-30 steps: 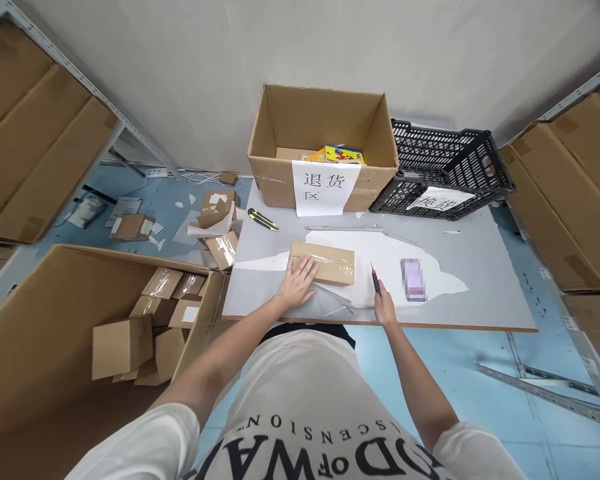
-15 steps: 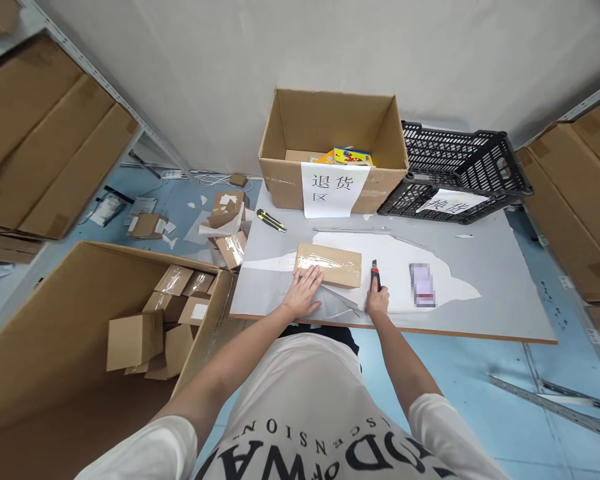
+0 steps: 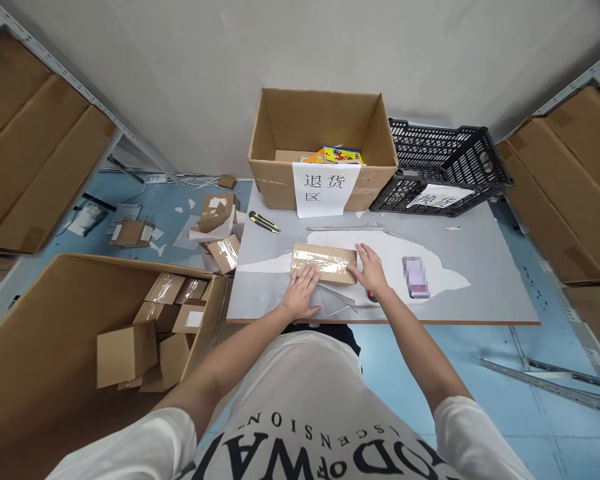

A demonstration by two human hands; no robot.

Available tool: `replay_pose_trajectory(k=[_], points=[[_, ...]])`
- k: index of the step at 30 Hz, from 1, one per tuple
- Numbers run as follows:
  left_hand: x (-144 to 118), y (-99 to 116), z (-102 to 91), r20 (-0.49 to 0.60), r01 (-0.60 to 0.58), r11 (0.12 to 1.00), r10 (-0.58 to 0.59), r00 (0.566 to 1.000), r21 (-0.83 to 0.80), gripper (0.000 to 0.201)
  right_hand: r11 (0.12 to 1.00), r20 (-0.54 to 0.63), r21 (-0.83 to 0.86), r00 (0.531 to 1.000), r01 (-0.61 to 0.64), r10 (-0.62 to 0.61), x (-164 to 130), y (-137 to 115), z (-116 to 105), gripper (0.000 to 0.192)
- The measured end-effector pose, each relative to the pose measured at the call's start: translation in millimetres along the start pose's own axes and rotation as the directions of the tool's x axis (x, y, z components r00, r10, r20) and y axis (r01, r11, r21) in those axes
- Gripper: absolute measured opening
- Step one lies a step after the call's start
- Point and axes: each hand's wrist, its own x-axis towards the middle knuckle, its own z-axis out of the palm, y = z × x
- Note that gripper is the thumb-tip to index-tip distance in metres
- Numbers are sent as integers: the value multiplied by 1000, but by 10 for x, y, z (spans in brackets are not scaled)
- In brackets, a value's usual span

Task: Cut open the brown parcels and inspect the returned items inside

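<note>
A small cardboard box [image 3: 325, 255], its top sealed with shiny clear tape, lies on the table. My left hand [image 3: 303, 293] rests with fingers spread over its front left part. At the box's right end is my right hand [image 3: 370, 268], touching it with thumb and fingers apart. Under my right wrist a red utility knife [image 3: 372, 297] lies on the table, mostly hidden by the hand and forearm. A phone [image 3: 417, 277] lies to the right on torn white paper [image 3: 445, 280]. A second, yellow and black utility knife [image 3: 264, 222] lies at the table's back left.
At the back of the grey table [image 3: 500, 287] stand an open carton [image 3: 275, 175] with a paper sign and a black plastic crate [image 3: 445, 160]. A large carton [image 3: 40, 320] with several small boxes stands left. Scraps and boxes [image 3: 135, 233] litter the floor; loaded shelves flank both sides.
My right hand has let go of the red utility knife, leaving it on the table, and has moved up to the box's right end. My left hand stays on the box. The view has shifted slightly.
</note>
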Motion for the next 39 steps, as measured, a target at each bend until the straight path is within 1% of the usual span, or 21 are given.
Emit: replay_pose_trajectory(k=[1, 3, 6, 12, 17, 21, 24, 26, 28, 29, 31, 34, 36, 37, 39], points=[[7, -1, -2, 2, -1, 1000, 1, 1000, -1, 101, 998, 74, -25, 996, 57, -55, 85, -71, -35, 70], [20, -6, -5, 7, -4, 1000, 4, 1000, -4, 101, 992, 189, -72, 977, 109, -93, 204, -180, -56, 72], [35, -14, -5, 9, -5, 1000, 5, 1000, -13, 103, 982, 271, -122, 957, 145, -107, 282, -243, -45, 70], [39, -18, 20, 2, 0, 1000, 0, 1000, -28, 104, 946, 305, -244, 943, 212, -133, 384, -282, -94, 52], [51, -29, 19, 1, -10, 1000, 10, 1000, -29, 105, 925, 328, -263, 927, 274, -181, 432, -380, -40, 61], [56, -34, 10, -1, -17, 1000, 17, 1000, -24, 105, 924, 285, -290, 944, 249, -165, 375, -455, 57, 55], [36, -27, 22, -5, -20, 1000, 20, 1000, -18, 106, 939, 298, -260, 943, 227, -146, 396, -476, 26, 46], [20, -25, 36, -9, -18, 1000, 18, 1000, -11, 108, 957, 337, -225, 936, 185, -101, 475, -463, -60, 40], [10, -29, 45, -15, -24, 1000, 24, 1000, -6, 111, 972, 342, -204, 939, 118, -43, 587, -429, -166, 38], [10, -33, 46, -16, -29, 1000, 29, 999, -5, 113, 981, 324, -180, 946, 76, -14, 646, -406, -214, 38], [12, -44, 40, -13, -37, 999, 37, 999, -4, 114, 996, 263, -80, 963, -31, 51, 753, -352, -281, 40], [5, -51, 25, 3, -45, 999, 45, 999, 5, 114, 975, 180, 111, 969, -192, 170, 875, -273, -289, 42], [-16, -46, 21, 11, -49, 999, 49, 999, 14, 115, 932, 159, 178, 944, -316, 290, 934, -239, -238, 44], [-29, -41, 21, 13, -50, 999, 49, 999, 18, 115, 900, 155, 189, 917, -393, 367, 957, -232, -199, 46], [-49, -35, 21, 17, -51, 998, 51, 999, 23, 116, 830, 134, 162, 845, -533, 517, 987, -242, -98, 49]])
